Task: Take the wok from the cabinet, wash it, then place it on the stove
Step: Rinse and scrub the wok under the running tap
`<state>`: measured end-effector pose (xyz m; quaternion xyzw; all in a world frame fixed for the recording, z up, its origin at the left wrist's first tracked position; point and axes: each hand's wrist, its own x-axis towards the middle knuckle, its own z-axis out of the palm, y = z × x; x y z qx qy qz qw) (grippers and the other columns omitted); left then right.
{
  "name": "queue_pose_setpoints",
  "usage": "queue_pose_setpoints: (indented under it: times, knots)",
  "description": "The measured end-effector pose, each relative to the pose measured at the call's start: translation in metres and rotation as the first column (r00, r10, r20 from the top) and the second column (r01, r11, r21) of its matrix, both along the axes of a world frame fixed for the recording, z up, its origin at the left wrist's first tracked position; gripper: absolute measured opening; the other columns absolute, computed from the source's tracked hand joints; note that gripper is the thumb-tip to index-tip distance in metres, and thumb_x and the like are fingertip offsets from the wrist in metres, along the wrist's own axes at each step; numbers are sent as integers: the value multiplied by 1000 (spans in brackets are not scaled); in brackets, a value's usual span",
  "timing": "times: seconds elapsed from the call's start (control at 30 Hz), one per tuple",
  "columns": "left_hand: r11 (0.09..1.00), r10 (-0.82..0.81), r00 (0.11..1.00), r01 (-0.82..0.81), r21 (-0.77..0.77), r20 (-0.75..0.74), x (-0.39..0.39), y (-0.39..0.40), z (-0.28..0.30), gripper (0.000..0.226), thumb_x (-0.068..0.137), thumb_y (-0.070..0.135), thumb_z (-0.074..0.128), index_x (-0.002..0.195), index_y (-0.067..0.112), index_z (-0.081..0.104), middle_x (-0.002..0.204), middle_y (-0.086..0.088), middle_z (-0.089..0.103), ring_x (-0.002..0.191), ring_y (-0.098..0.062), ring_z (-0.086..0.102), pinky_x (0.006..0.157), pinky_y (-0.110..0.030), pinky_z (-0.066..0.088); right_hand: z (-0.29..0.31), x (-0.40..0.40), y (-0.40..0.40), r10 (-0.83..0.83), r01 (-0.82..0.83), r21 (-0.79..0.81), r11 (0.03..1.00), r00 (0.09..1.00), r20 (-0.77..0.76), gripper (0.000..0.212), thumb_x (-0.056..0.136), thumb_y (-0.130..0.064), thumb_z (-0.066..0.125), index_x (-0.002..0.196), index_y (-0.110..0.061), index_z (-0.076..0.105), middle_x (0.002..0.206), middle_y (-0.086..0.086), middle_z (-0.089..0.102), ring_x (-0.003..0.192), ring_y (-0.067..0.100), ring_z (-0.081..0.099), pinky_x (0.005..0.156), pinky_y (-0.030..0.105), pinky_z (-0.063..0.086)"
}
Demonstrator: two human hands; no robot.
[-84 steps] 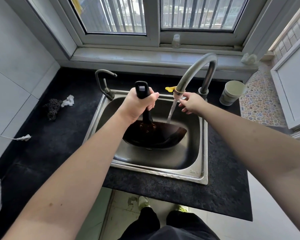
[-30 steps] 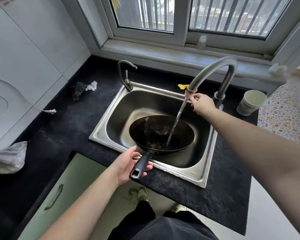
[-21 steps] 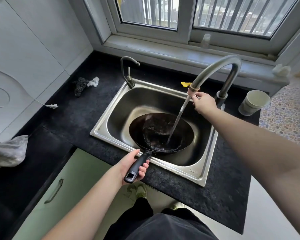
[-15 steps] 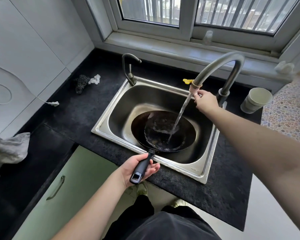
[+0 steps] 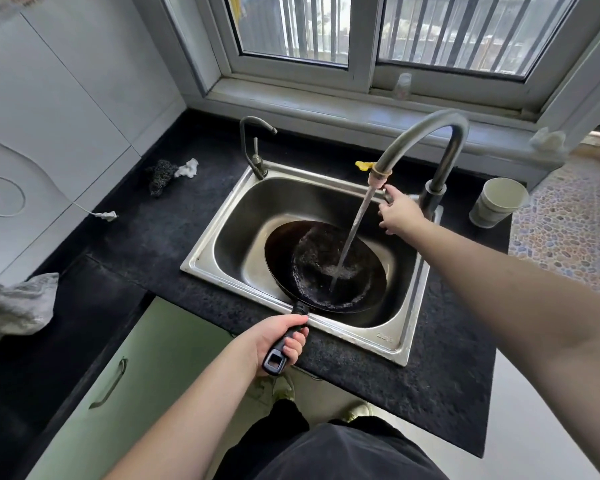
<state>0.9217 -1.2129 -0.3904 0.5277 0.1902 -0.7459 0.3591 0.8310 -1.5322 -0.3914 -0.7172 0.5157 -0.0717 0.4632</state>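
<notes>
The black wok (image 5: 326, 268) lies in the steel sink (image 5: 212, 230), and its handle sticks out over the front rim toward me. My left hand (image 5: 278, 337) grips that black handle near its end. Water runs from the tall curved faucet (image 5: 426, 123) into the wok's bowl and pools there. My right hand (image 5: 400, 213) reaches to the faucet base, its fingertips pinching the lever beside the spout.
A small second tap (image 5: 253, 140) stands at the sink's back left corner. On the black counter lie a dark scrubber (image 5: 161, 173), a grey cloth (image 5: 11, 310) and a pale cup (image 5: 497, 202). A green cabinet door (image 5: 136, 375) is below. The stove is out of view.
The wok's handle has come down from upright to point at me over the front rim. My left hand has closed fully round it. Water keeps running and has collected in the wok.
</notes>
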Motion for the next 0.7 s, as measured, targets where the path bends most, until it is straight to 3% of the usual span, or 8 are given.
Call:
queue_pose_setpoints:
  times: [0.13,0.23,0.3,0.4,0.5,0.6,0.7]
  knots:
    - [1000,-22,999,22,7,23,-1,-1,-1,36,100,31,52,70,12,48,45,4,40,27,-6,34,25,-15,26,-2,-7,14,-68,66,48,997,996,49,57,99,-22,44,151,-33,22,100,8,66,70,18,65,50,25,52]
    - [1000,-30,999,30,8,32,-1,-1,-3,35,100,31,51,71,12,47,46,3,40,27,-6,34,26,-15,26,-7,-18,36,-97,94,51,994,993,63,52,99,-23,45,148,-21,30,87,-1,65,68,14,65,52,25,48]
    - [999,-41,998,41,4,38,-2,-2,-4,35,100,30,51,70,12,47,46,3,40,27,-7,34,26,-15,26,-11,-27,56,-131,123,104,987,989,69,43,99,-25,45,141,-16,41,93,2,64,65,15,63,52,27,48]
    - [998,-58,997,58,1,43,-3,-3,-6,34,101,28,49,70,13,45,45,3,39,26,-6,33,26,-14,25,-10,-43,95,-142,111,234,966,983,117,27,101,-27,42,107,-9,61,89,6,63,61,14,58,51,25,47]
    - [997,-80,996,80,-6,49,-4,-4,-6,32,99,23,47,69,14,42,44,3,39,26,-6,32,26,-14,25,-3,-59,140,-145,85,386,919,981,129,42,103,-34,39,70,-13,56,77,6,68,64,18,63,54,25,50]
    - [997,-77,996,77,-5,38,-4,-5,-5,32,98,21,46,67,14,40,43,3,40,25,-6,32,26,-14,25,-1,-70,183,-219,111,509,854,963,159,44,103,-35,39,68,-13,51,69,6,66,63,20,64,56,27,52]
    - [997,-75,996,75,-10,42,-7,-6,-3,34,99,20,44,66,13,39,43,3,40,25,-6,32,26,-13,24,-5,-68,213,-260,144,535,833,954,148,44,103,-32,40,68,-10,52,69,9,61,63,22,62,62,31,52]
